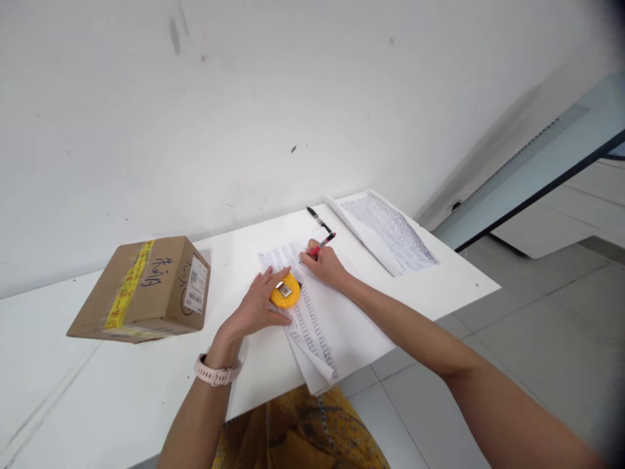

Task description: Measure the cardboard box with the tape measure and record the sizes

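My right hand [326,266] grips a red pen [322,245] with its tip on a printed sheet of paper [312,319] lying on the white table [244,384]. My left hand [256,303] rests on the same sheet, its fingers curled around a round yellow tape measure [286,290]. A pale wristwatch [217,372] sits on my left wrist. A black pen [319,220] lies on the table just beyond my right hand.
A brown cardboard box [144,290] with yellow tape and a label stands at the left of the table. A second stack of printed sheets [385,231] lies at the table's far right corner. A white wall runs behind; tiled floor to the right.
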`<state>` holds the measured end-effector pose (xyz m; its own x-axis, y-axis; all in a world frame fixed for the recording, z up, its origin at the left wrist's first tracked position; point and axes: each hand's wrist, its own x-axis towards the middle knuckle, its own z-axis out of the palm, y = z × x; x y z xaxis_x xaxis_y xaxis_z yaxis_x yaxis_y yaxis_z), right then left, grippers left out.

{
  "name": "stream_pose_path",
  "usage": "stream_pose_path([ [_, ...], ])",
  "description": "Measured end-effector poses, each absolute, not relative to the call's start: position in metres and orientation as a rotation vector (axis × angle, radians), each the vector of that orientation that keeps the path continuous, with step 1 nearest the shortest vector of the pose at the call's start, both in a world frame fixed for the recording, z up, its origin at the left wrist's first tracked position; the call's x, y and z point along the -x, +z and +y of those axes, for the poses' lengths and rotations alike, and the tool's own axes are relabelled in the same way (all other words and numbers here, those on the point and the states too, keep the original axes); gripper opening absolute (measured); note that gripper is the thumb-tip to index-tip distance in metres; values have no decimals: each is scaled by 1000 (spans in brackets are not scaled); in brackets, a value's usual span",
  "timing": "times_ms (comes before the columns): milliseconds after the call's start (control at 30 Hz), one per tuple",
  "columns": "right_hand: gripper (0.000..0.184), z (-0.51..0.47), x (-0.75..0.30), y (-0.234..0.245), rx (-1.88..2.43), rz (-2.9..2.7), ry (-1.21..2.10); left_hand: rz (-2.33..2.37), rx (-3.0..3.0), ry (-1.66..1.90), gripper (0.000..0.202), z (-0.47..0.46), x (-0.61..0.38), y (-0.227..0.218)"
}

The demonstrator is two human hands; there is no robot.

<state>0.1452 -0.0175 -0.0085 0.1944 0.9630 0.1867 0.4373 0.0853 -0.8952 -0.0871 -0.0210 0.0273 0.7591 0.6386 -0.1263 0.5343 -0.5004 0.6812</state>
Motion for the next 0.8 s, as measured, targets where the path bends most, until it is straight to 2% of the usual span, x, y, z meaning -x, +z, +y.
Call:
stream_pose_path([
  [800,25,-18,-146,-11,1471,-1378,754,893,-2210,166,102,-23,85,32],
])
